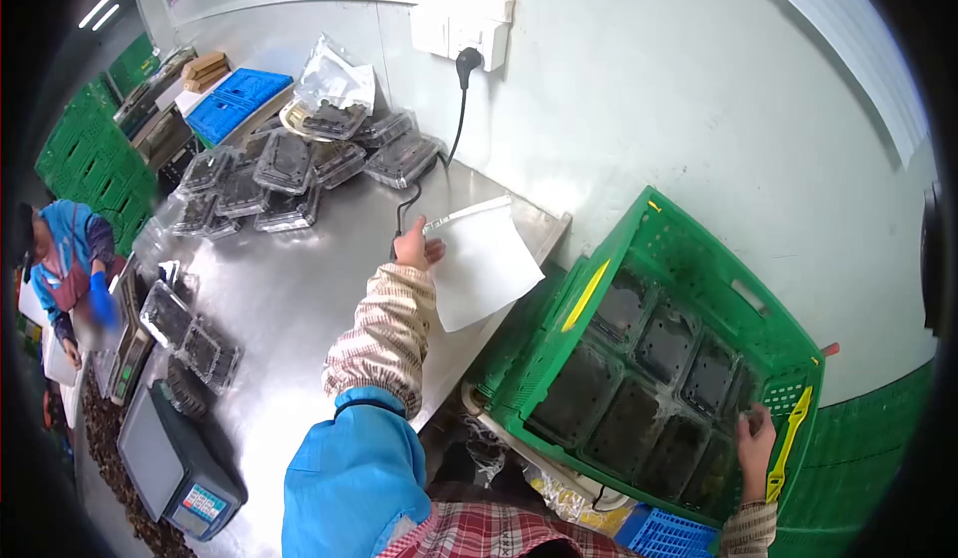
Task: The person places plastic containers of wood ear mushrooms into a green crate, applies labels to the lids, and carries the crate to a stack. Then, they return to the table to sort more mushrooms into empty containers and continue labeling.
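My left hand (pixel 417 247) is closed at the upper left edge of a white sheet of paper (pixel 486 267), thumb and fingers pinching it beside the metal table's right edge. Inside a green plastic crate (pixel 559 373) to the right, clear lidded plastic boxes (pixel 666 341) with dark contents lie in rows. My right hand (pixel 755 438) is at the crate's right end, fingers curled together near the corner box. What they hold, if anything, I cannot make out.
More filled clear boxes (pixel 284 164) are piled on the metal table (pixel 299 303). A scale (pixel 180 463) stands at lower left. A black plug (pixel 467 62) and cord run down the wall. At far left, a co-worker (pixel 70 259) wears a blue glove.
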`<state>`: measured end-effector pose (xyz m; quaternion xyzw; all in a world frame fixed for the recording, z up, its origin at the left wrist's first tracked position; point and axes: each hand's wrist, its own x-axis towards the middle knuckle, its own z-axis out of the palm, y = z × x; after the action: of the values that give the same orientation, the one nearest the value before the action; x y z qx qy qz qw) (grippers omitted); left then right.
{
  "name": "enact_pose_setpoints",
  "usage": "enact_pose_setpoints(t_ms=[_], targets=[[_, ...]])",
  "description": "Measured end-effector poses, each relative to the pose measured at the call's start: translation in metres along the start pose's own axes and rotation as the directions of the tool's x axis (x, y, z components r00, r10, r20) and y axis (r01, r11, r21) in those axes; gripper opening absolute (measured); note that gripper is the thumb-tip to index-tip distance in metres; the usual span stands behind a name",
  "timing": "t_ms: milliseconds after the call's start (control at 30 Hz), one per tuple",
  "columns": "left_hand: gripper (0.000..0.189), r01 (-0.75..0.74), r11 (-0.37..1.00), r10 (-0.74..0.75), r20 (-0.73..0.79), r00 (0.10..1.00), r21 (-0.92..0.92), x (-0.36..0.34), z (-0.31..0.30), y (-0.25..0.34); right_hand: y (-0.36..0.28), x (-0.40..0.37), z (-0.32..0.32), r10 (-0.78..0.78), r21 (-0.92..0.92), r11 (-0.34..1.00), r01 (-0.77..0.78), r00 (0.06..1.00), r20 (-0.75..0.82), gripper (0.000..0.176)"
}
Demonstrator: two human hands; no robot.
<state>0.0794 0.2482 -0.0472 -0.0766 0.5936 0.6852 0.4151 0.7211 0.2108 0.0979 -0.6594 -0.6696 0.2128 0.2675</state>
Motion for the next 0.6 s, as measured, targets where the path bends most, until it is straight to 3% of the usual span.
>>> enact_pose_setpoints(t_ms=[67, 100, 167, 233, 267, 300, 333, 367, 433, 500, 567, 600], targets=[[0.023, -0.036, 0.996, 0.040, 0.045, 0.998, -0.078, 0.011, -0.002, 0.002, 0.001, -0.004, -0.006, 0.083, 0.006, 0.997, -0.083, 0.996, -0.014, 0.027], [0.023, -0.028, 0.997, 0.032, 0.048, 0.998, -0.075, 0.000, -0.003, 0.007, -0.009, -0.006, -0.004, 0.089, 0.000, 0.996, -0.089, 0.996, -0.016, 0.027], [0.017, -0.248, 0.967, 0.253, 0.284, 0.925, -0.055, -0.034, -0.002, 0.031, -0.041, -0.004, 0.016, -0.131, 0.043, 0.990, 0.135, 0.987, -0.088, 0.029], [0.017, -0.373, 0.927, 0.314, 0.465, 0.828, 0.036, -0.104, 0.004, 0.068, -0.117, -0.002, 0.045, -0.338, 0.137, 0.929, 0.345, 0.939, -0.071, 0.035], [0.016, -0.444, 0.894, 0.344, 0.556, 0.756, 0.050, -0.138, 0.005, 0.080, -0.169, -0.005, 0.050, -0.475, 0.067, 0.878, 0.474, 0.880, 0.012, 0.041], [0.017, -0.473, 0.880, 0.348, 0.629, 0.695, 0.035, -0.172, 0.006, 0.090, -0.212, -0.004, 0.061, -0.618, 0.111, 0.780, 0.616, 0.786, -0.020, 0.044], [0.017, -0.497, 0.868, 0.348, 0.693, 0.631, 0.017, -0.205, 0.005, 0.099, -0.246, -0.004, 0.071, -0.767, 0.114, 0.626, 0.772, 0.635, -0.093, 0.046], [0.017, -0.509, 0.860, 0.334, 0.708, 0.622, 0.042, -0.234, 0.002, 0.105, -0.279, -0.007, 0.077, -0.821, 0.139, 0.544, 0.827, 0.559, -0.114, 0.047], [0.018, -0.536, 0.842, 0.364, 0.800, 0.476, -0.063, -0.285, -0.003, 0.115, -0.326, -0.010, 0.096, -0.871, 0.220, 0.399, 0.890, 0.443, -0.210, 0.044], [0.019, -0.571, 0.816, 0.375, 0.838, 0.397, -0.095, -0.321, -0.012, 0.119, -0.351, -0.014, 0.106, -0.888, 0.274, 0.345, 0.898, 0.407, -0.215, 0.038], [0.014, -0.541, 0.831, 0.409, 0.805, 0.429, -0.134, -0.341, -0.024, 0.122, -0.360, -0.019, 0.110, -0.917, 0.326, 0.272, 0.905, 0.347, -0.197, 0.032], [0.012, -0.699, 0.711, 0.486, 0.771, 0.411, -0.076, -0.343, -0.033, 0.124, -0.360, -0.021, 0.110, -0.917, 0.398, 0.282, 0.873, 0.367, -0.154, 0.028]])
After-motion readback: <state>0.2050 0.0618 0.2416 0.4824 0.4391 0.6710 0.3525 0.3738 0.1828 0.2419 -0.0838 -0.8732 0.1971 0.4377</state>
